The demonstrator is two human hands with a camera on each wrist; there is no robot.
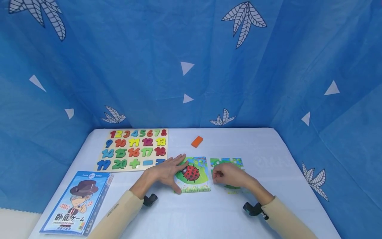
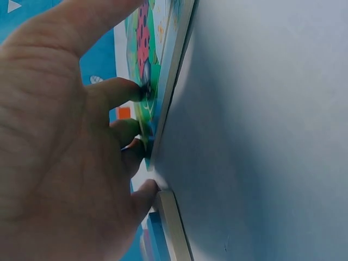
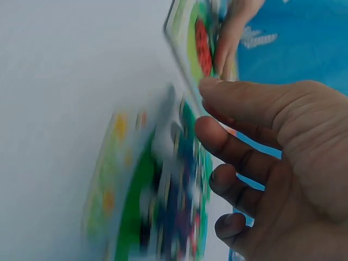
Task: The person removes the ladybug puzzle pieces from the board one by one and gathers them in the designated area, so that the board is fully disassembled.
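Note:
My left hand (image 1: 168,171) rests with spread fingers on the left side of a ladybug jigsaw puzzle (image 1: 199,183). The left wrist view shows its fingertips touching the picture and the thumb along the near edge. Just right of that puzzle, my right hand (image 1: 234,175) hovers over a group of green and blue jigsaw pieces (image 1: 237,162), covering part of them. Its fingers are loosely bent, and nothing shows between thumb and fingertips in the right wrist view, where the pieces (image 3: 130,217) are blurred.
A wooden number board (image 1: 125,156) lies at the back left, close to my left hand. In front of it is a blue boxed game (image 1: 76,202). An orange block (image 1: 197,141) lies behind the ladybug puzzle. Blue curtains (image 1: 191,83) surround the white table (image 1: 197,219).

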